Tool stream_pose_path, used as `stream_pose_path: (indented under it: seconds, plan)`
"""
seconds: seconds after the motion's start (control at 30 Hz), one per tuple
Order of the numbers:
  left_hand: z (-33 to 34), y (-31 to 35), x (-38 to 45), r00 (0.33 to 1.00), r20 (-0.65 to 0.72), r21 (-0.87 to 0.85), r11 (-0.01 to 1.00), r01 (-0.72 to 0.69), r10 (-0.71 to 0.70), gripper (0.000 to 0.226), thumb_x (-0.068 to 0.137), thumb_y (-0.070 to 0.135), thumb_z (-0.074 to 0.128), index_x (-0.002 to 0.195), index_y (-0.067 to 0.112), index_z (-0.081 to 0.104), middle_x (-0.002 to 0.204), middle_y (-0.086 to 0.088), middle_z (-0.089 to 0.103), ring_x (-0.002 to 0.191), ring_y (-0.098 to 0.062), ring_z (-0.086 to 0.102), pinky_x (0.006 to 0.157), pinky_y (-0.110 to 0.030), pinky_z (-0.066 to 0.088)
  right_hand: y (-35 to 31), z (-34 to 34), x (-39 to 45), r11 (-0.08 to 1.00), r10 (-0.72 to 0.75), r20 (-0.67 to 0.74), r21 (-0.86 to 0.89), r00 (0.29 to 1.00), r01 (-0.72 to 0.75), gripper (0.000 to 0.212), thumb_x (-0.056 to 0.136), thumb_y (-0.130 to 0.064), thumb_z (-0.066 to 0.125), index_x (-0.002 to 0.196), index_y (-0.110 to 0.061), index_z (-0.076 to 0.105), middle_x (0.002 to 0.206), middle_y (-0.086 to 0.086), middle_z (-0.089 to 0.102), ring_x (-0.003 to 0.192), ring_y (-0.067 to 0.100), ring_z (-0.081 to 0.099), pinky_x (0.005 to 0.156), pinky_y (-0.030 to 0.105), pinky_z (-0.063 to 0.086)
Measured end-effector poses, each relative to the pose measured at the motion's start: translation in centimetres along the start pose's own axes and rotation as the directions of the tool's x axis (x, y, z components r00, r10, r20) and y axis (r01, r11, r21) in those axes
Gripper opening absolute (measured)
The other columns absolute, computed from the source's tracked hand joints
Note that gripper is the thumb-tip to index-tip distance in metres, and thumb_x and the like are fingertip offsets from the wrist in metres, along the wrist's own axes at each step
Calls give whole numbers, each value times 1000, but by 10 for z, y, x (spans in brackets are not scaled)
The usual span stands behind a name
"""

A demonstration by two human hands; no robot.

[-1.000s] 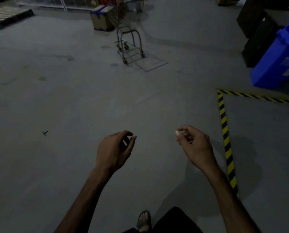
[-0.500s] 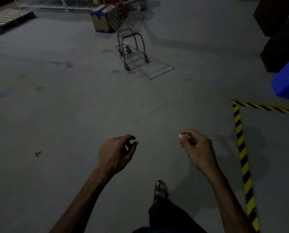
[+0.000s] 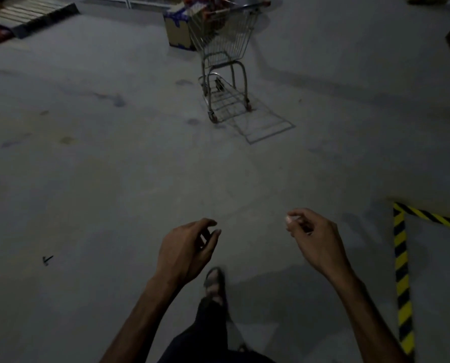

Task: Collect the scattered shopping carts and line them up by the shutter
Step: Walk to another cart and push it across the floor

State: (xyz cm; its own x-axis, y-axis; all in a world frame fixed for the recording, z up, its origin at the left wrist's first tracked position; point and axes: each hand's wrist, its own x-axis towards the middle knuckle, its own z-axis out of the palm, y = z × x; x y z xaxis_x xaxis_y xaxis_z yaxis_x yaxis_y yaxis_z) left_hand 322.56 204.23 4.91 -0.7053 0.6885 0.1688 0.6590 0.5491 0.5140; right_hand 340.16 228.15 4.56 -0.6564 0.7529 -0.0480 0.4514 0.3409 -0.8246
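I see no readable writing anywhere; the frame is dim. One shopping cart (image 3: 222, 56) stands upper centre on the concrete floor (image 3: 87, 179), its wire basket holding some reddish goods I can't identify. Just behind it to the left sits a cardboard box (image 3: 178, 32) with blue print, illegible. Left hand (image 3: 186, 251) and right hand (image 3: 314, 241) hang low centre, fingers loosely curled, gripping nothing, well apart from the cart. Yellow-black hazard tape (image 3: 402, 271) runs down the lower right. A sandalled foot (image 3: 214, 282) shows between the arms.

Concrete floor (image 3: 114, 192) w/ cart (image 3: 224, 61); box (image 3: 178, 35)
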Motion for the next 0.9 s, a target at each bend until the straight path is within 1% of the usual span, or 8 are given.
stream_pose_path:
  seconds: [0.07,0.17,0.27,0.37,0.47,0.63,0.8,0.9]
  plan:
    - [12,-14,41,1000,6,2,1000,0,0,29,100,53,59,115,33,74,85,18,74,66,-5,67,60,-30,56,5,7,40,1000,4,-5,-24,1000,-4,7,96,-34,72,101,-30,75,84,-8,77,77,11,75,77,45,63]
    - [29,-36,116,1000,1,-16,1000,17,-17,20,102,45,68,114,31,75,85,16,74,66,-7,68,61,-30,57,4,16,107,998,9,-4,-66,1000,-9,6,96,-35,72,100,-31,74,84,-8,77,79,11,75,77,43,63]
    - [37,-48,201,999,10,-49,998,31,-31,20,101,43,70,114,28,76,85,14,76,64,-9,69,63,-32,58,-12,19,179,994,22,-24,-105,999,-25,8,96,-34,73,103,-31,75,85,-9,77,79,8,74,78,40,62]
    - [40,-53,289,999,38,-62,998,16,-14,22,102,44,69,114,28,77,86,13,76,66,-9,69,65,-34,58,-33,20,248,995,32,-56,-89,998,-37,7,96,-35,73,102,-31,75,83,-11,76,76,5,73,75,36,61]
    - [44,-56,372,997,64,-59,998,-35,39,21,101,44,69,113,28,76,86,13,76,67,-11,69,66,-35,59,-47,24,313,995,38,-80,-87,996,-44,9,96,-36,73,103,-30,75,81,-12,76,76,4,73,74,34,60]
    - [53,-60,473,995,81,-80,996,-44,51,22,101,45,69,114,30,76,85,16,75,67,-7,69,67,-32,57,-54,35,399,997,68,-107,-41,992,-73,6,98,-33,72,102,-29,75,81,-12,74,75,1,71,73,31,59]
    - [82,-80,555,992,126,-48,999,-6,12,25,102,49,66,116,30,76,87,17,75,67,-3,68,66,-29,56,-43,57,502,994,108,-45,0,993,-109,3,99,-34,72,100,-32,74,84,-11,75,79,4,73,75,34,61]
    - [100,-88,621,991,134,-7,1000,7,-6,24,102,48,66,117,31,76,88,17,75,68,-4,69,66,-30,57,-38,66,583,995,96,-33,19,995,-95,4,98,-34,71,98,-31,74,84,-9,76,79,7,73,77,38,62]
